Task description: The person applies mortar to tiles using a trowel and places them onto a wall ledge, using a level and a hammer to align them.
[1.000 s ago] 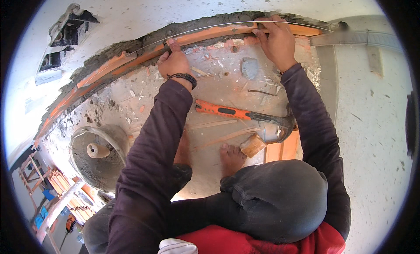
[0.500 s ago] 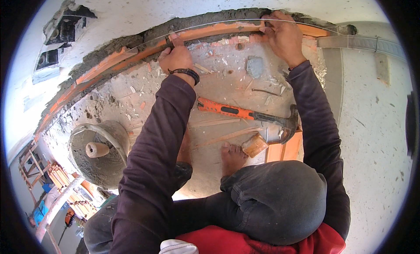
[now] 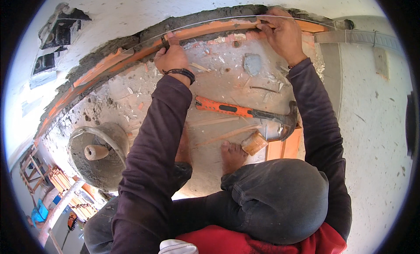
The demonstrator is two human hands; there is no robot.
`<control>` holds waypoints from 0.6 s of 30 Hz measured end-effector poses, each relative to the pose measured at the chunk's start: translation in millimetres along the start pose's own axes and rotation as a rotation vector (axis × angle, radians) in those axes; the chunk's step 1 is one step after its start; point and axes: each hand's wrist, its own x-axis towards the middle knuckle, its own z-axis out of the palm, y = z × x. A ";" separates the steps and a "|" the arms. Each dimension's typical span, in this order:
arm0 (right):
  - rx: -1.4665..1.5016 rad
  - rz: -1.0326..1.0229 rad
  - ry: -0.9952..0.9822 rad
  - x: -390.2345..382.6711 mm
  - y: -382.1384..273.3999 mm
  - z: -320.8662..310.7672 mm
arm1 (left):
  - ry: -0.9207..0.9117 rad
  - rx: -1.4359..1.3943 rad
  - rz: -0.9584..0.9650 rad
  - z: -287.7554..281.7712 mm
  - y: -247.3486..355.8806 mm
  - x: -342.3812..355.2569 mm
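Note:
A long, thin orange brick (image 3: 212, 30) lies in grey mortar (image 3: 188, 21) along the foot of the white wall. My left hand (image 3: 172, 58) is closed at its left end, fingers bent against the brick edge and thumb tucked in. At the brick's other end my right hand (image 3: 282, 35) grips with thumb and fingers, the fingertips partly hidden. A taut pale string (image 3: 192, 25) passes just over the brick. More orange bricks (image 3: 103, 64) continue the row to the left, and another brick piece (image 3: 311, 26) sits right of my right hand.
A claw hammer (image 3: 245, 112) with an orange handle lies before me, near a wooden block (image 3: 254, 143). A mortar bucket (image 3: 98, 153) with a handled tool (image 3: 96, 152) stands at left. Rubble and wood strips litter the floor. A metal strip (image 3: 358, 37) extends at right.
The view has shifted slightly. Both hands stay at the two ends of the brick, and the left-hand fingers look a little more curled.

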 end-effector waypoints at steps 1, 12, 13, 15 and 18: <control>0.013 0.008 -0.008 -0.3 -1.3 -0.5 | 0.008 -0.004 -0.004 0.6 -0.5 2.0; 0.264 0.100 -0.234 -71.3 -45.3 -25.3 | -0.008 -0.017 0.023 -9.4 0.7 -4.1; 0.296 0.129 -0.367 -94.1 -55.1 -34.9 | -0.029 -0.004 0.033 -10.7 7.0 -16.6; 0.310 0.160 -0.561 -128.4 -77.5 -53.2 | -0.022 0.078 0.272 -15.6 7.4 -37.3; 0.221 0.234 -0.720 -156.3 -98.3 -71.3 | -0.054 0.301 0.915 -18.4 -1.7 -59.2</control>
